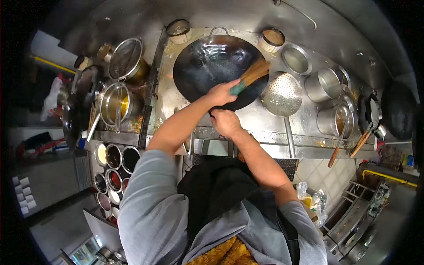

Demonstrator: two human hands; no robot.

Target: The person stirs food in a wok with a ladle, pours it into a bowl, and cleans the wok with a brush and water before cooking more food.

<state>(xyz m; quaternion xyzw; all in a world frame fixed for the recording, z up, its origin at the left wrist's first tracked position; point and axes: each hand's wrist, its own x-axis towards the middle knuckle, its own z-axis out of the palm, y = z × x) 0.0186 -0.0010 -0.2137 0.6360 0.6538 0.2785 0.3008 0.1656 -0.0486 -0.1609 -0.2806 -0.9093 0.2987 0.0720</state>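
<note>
My left hand point(223, 93) is wrapped around the green-bound handle of a bamboo wok brush point(256, 72). The brush's bristles fan out over the right side of a large black wok point(212, 66), whose inside looks wet and shiny. At the wok's near edge, my right hand point(227, 123) is closed on its near handle, mostly hidden by the fingers. A loop handle point(219, 31) stands up on the wok's far rim. Just right of the wok lies a perforated metal strainer ladle point(282, 94) with its long handle toward me.
Metal pots point(323, 85) and a round steel bowl point(296, 59) stand on the right of the steel stove top point(165, 95). To the left are a strainer point(126, 59) over a pot and a pan point(115, 105). Several sauce containers point(113, 157) sit lower left.
</note>
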